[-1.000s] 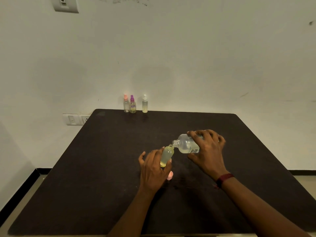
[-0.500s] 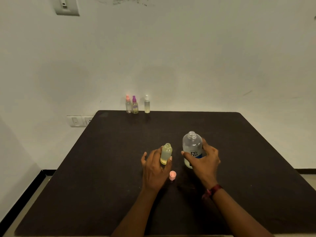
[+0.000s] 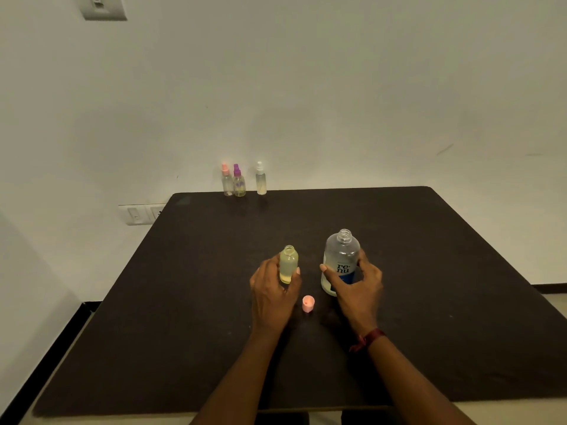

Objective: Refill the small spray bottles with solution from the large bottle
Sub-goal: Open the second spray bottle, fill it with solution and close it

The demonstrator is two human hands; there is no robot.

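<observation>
My left hand [image 3: 273, 297] grips a small uncapped spray bottle [image 3: 288, 263] with yellowish liquid, held upright near the table's middle. My right hand [image 3: 357, 285] wraps the lower part of the large clear bottle [image 3: 340, 256] with a blue label, which stands upright and uncapped on the dark table [image 3: 429, 302]. A pink spray cap [image 3: 308, 303] lies on the table between my hands.
Three small capped spray bottles stand at the table's far edge by the wall: a pink-topped one [image 3: 226, 180], a purple-topped one [image 3: 238, 182] and a white-topped one [image 3: 260, 179]. Wall switches [image 3: 141, 214] sit left of the table.
The large bottle was tipped over the small bottle's mouth one second ago; my right hand has turned it upright and set it on the table. The small bottle is now upright too.
</observation>
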